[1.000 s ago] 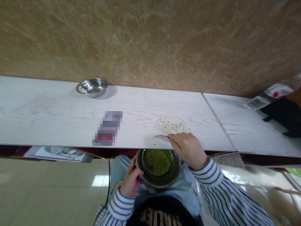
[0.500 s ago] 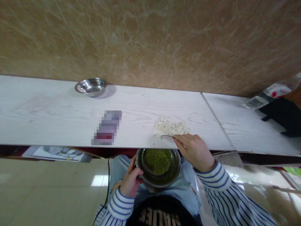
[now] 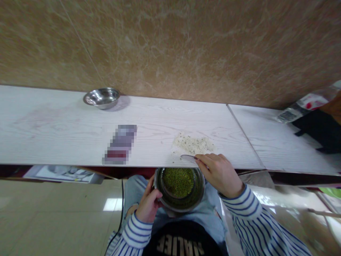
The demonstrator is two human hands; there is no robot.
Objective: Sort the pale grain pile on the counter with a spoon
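Observation:
My left hand (image 3: pixel 149 205) grips the left rim of a steel bowl (image 3: pixel 183 206), thumb over the edge. Small green beans, which look like mung beans (image 3: pixel 179 181), fill much of its bottom. The bowl sits at my lap, just under the table's front edge. Closed around the handle of a metal spoon (image 3: pixel 188 156), my right hand (image 3: pixel 220 174) rests by that edge. The spoon's head is low over the tabletop, beside a thin spread of white grains (image 3: pixel 194 143) that look like rice, dotted with dark specks. Whether anything lies in the spoon I cannot tell.
Against the wall on the left stands a second steel bowl (image 3: pixel 102 98). A blurred-out flat object (image 3: pixel 120 145) lies on the white table (image 3: pixel 53 135). At the far right are a plastic package (image 3: pixel 301 106) and a black item (image 3: pixel 322 129). A seam crosses the tabletop.
My right hand and the spoon have shifted very slightly toward me. The left hand and the bowl of beans have stayed in place.

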